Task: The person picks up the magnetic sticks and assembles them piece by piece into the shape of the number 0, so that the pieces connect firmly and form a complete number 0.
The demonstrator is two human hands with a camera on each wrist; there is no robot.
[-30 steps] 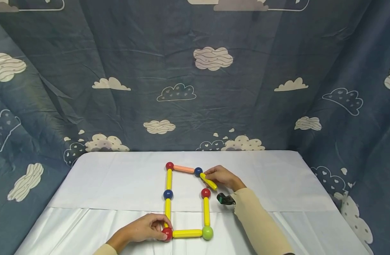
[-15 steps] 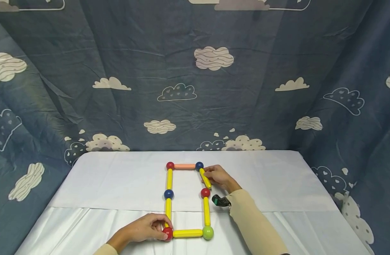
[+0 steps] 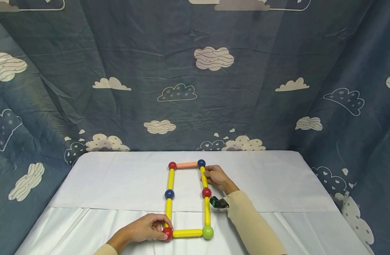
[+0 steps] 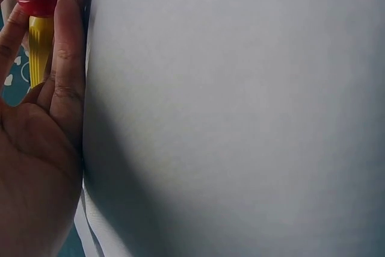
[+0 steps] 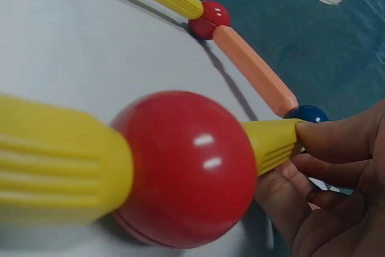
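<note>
Yellow rods, an orange rod (image 3: 187, 165) and coloured balls form a closed rectangle lying on the white cloth. My right hand (image 3: 218, 178) pinches the yellow rod (image 5: 272, 139) on the far right side between thumb and fingers. That rod spans from the far-right blue ball (image 3: 201, 163) to a red ball (image 5: 186, 170), which it appears to touch. At the near left corner my left hand (image 3: 144, 227) holds another red ball (image 3: 167, 234) with curled fingers. A yellow rod (image 4: 40, 49) runs from this ball, partly covered by the fingers in the left wrist view.
A green ball (image 3: 207, 232) forms the near right corner and a blue ball (image 3: 169, 194) sits midway on the left side. White cloth (image 3: 262, 180) covers the table. A dark cloud-patterned curtain (image 3: 246, 106) hangs behind and at both sides.
My right hand has swung the far-right yellow rod's near end leftward onto the red ball. The far blue ball shifted away and right, with the orange rod turning along. The left hand stayed put.
</note>
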